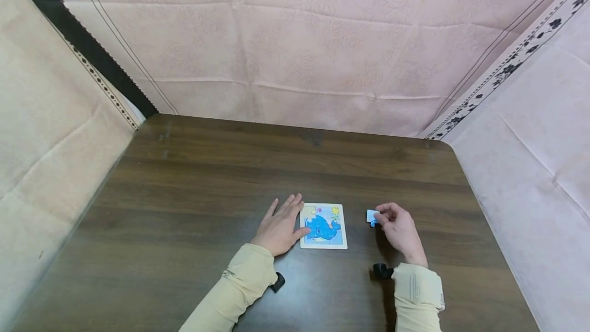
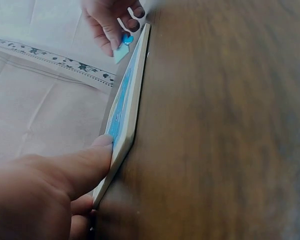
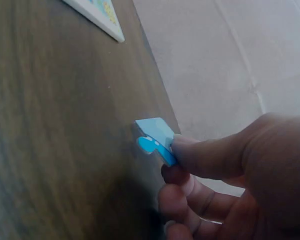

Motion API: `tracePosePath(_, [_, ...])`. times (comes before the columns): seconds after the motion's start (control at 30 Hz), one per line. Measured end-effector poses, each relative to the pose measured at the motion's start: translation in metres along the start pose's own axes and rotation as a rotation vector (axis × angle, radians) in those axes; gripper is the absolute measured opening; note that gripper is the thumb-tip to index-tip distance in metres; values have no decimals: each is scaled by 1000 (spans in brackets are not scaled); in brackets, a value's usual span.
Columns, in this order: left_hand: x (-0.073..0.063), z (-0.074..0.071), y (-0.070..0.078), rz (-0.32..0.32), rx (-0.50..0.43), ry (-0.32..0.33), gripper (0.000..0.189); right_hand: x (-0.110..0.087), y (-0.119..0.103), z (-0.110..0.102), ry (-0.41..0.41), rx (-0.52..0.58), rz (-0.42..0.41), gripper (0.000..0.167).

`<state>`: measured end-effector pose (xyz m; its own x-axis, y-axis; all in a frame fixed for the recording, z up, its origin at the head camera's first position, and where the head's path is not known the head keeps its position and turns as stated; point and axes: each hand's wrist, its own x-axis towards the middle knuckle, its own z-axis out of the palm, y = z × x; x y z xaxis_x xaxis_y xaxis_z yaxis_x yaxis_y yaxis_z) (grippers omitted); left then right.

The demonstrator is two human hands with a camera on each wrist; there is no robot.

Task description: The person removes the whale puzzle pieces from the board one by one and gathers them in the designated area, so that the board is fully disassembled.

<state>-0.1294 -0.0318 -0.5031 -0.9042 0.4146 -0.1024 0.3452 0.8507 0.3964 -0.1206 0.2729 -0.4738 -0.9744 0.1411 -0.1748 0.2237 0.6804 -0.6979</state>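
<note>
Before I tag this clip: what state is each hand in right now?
Left hand: open, its thumb resting on the whale puzzle.
Right hand: closed, pinching a blue puzzle piece.

The tabletop (image 1: pixel 221 178) looks like dark wood or wood-grain laminate, smooth, with a soft glossy patch near the front. The puzzle board (image 1: pixel 323 246) has a smooth printed face and pale, matt edges resembling wood. The puzzle piece (image 3: pixel 159 131) looks smooth, with a slight sheen. Matt cloth forms the sleeves (image 1: pixel 251 270); the hangings (image 1: pixel 299 55) look like creased, thin sheeting.
</note>
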Motion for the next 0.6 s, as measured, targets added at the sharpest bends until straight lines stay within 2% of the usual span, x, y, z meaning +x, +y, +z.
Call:
tracePosePath(0.4, [0,-2,1,18,-10,14,74,1,2,4,19,-18,36,20])
tracePosePath(0.6, [0,-1,0,15,-10,18,74,1,0,8,33,-12,75,35])
